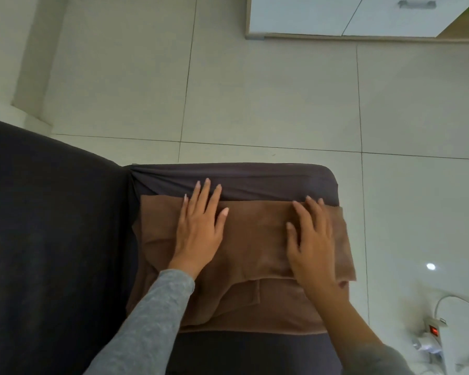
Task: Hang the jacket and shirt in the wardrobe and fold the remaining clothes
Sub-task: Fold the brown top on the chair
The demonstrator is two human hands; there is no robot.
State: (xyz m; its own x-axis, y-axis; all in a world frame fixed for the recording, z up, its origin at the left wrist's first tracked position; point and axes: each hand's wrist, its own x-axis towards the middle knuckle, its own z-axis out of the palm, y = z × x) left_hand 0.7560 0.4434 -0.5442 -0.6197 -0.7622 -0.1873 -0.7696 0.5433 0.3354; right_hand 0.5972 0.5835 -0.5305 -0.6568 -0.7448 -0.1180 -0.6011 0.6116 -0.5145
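Observation:
A brown garment (252, 239) lies folded into a rough rectangle on the dark seat cushion of a sofa (255, 180). My left hand (201, 228) rests flat on its left part, fingers straight and reaching past the cloth's far edge. My right hand (312, 239) presses flat on the right part, fingers spread toward the far edge. A lower layer of the same brown cloth shows near me beneath the top fold. No jacket or shirt is in view.
The sofa's dark back or arm (52, 239) fills the left side. Pale tiled floor (255, 90) lies beyond. A white cabinet with a handle (363, 14) stands at the top right. A power strip with a red switch (435, 331) and white cables lie on the floor at the lower right.

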